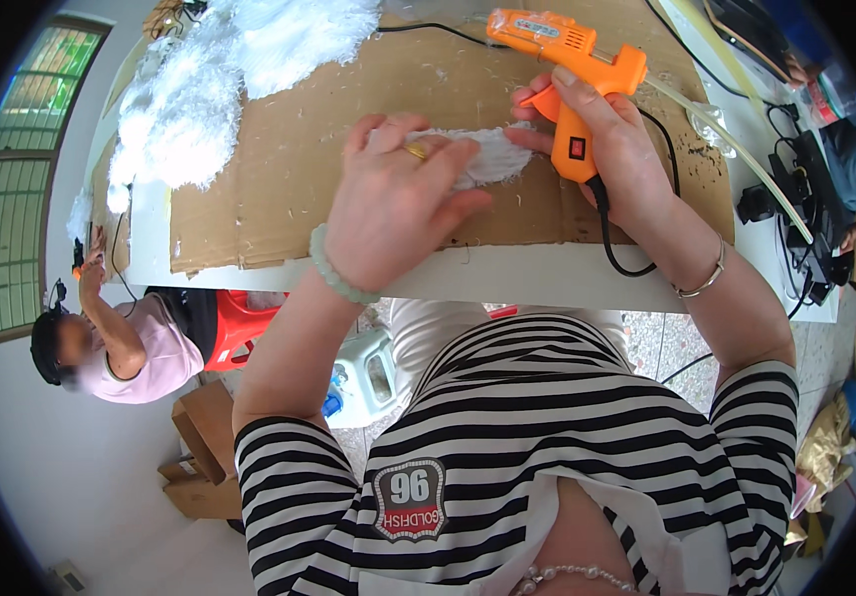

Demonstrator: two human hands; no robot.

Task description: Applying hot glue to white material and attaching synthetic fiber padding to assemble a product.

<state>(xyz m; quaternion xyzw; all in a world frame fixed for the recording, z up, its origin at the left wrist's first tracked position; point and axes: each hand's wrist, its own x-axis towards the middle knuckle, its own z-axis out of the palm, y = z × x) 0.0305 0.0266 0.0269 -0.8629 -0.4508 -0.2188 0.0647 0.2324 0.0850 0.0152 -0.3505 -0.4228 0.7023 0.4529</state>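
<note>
My right hand (622, 149) is closed around the grip of an orange glue gun (575, 111), its nozzle pointing to the left. A pale glue stick (736, 149) runs out of the gun's back end. My left hand (398, 194) lies over a small white fluffy strip of fabric (497, 157) on the cardboard, its fingers spread and bent. Part of the strip is hidden beneath that hand. Near the strip's right end are the lower fingertips of my right hand; whether they touch it, I cannot tell.
Cardboard (279, 189) covers much of the white table (428, 282). White fluffy material (179, 109) is heaped at the far left. A black cord (612, 233) hangs from the gun. Cables and black devices (805, 219) crowd the right edge. Another person (140, 348) works at the left.
</note>
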